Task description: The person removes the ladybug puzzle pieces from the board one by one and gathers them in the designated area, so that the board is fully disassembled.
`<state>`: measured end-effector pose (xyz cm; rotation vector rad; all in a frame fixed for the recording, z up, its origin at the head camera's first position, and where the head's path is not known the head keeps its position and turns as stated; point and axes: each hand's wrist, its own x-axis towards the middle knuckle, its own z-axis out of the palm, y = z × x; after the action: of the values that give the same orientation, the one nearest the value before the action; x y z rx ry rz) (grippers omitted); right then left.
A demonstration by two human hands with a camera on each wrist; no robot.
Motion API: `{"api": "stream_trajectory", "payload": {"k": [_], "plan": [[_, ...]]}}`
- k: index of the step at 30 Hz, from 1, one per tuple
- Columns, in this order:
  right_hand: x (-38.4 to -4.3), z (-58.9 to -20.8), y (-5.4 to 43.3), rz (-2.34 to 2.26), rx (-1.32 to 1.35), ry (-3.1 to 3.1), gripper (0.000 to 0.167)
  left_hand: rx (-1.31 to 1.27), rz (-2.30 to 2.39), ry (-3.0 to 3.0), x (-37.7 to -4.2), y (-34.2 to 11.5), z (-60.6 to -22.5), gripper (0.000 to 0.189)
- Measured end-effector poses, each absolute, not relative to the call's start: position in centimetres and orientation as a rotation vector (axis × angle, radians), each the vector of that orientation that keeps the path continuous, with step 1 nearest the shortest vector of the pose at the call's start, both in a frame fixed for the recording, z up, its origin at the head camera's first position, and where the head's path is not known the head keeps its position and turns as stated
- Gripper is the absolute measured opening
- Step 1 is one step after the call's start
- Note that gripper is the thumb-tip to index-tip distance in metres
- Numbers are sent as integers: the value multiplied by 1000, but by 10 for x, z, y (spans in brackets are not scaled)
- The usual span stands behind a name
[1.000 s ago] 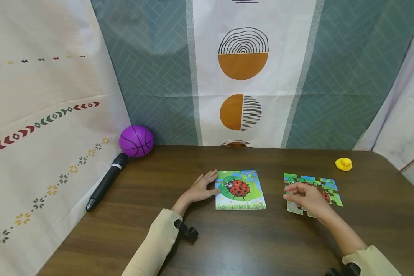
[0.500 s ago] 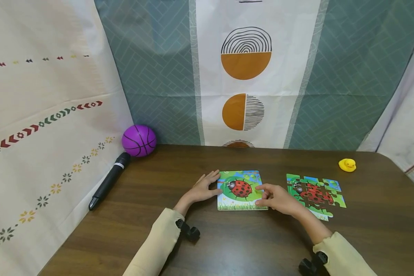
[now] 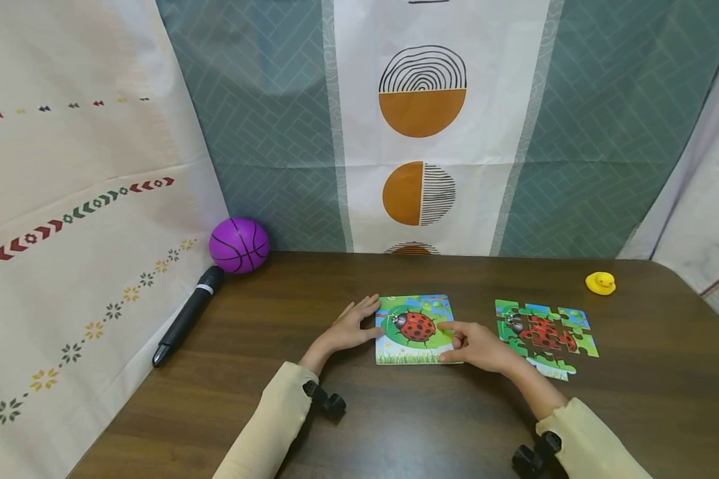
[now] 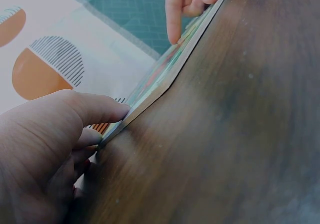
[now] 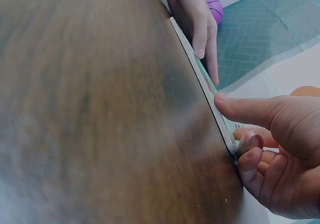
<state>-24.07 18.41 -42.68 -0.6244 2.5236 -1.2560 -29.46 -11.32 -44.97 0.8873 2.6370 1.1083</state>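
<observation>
A square board [image 3: 412, 342] with a ladybug picture lies flat on the table, in front of the person. My left hand [image 3: 352, 328] rests at its left edge with fingers extended; its thumb touches the border. At the opposite side my right hand [image 3: 478, 346] holds the lower right part, index finger on the picture and thumb at the near edge. Its other fingers are curled, as the right wrist view shows. Whether a piece lies under them cannot be made out. Farther right are several interlocking puzzle pieces [image 3: 542, 331] with a matching ladybug picture, with gaps among them.
A yellow toy duck [image 3: 601, 283] sits near the far right corner of the table [image 3: 395, 426]. By the left cloth wall stand a purple ball [image 3: 239, 245] and a black microphone-like stick [image 3: 188, 316]. A patterned curtain [image 3: 275, 133] hangs behind the table.
My right hand has moved left from above the puzzle pieces onto the board's right side. A pale piece at the pieces' lower left corner no longer shows there. My left hand has stayed put.
</observation>
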Motion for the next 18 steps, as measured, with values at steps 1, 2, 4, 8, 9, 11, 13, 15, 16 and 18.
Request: {"api": "stream_trajectory", "payload": {"k": [1,2,4,8,9,11,13,15,16,18], "plan": [[-241,-427,184,-1250,-623,2525,70,865,1110,2631,-295,-112,-450,70],[-241,-427,184,-1241,-625,2529,70,853,1094,2638,-296,-112,-450,69],[-242,-427,183,-1228,-621,2535,70,835,1076,2644,-297,-111,-449,68],[-243,-428,183,-1214,-608,2543,69,823,1058,2648,-297,-110,-448,68],[-243,-428,183,-1215,-602,2543,68,824,1057,2646,-297,-110,-447,68],[-243,-428,184,-1218,-594,2540,67,827,1056,2641,-296,-110,-447,68],[-243,-427,183,-1228,-587,2533,66,831,1058,2639,-296,-110,-446,68],[-243,-427,183,-1244,-580,2524,66,832,1063,2639,-295,-110,-446,68],[-243,-427,183,-1256,-579,2517,65,831,1066,2640,-295,-110,-446,68],[-243,-427,183,-1282,-576,2505,65,828,1067,2642,-295,-109,-446,68]]}}
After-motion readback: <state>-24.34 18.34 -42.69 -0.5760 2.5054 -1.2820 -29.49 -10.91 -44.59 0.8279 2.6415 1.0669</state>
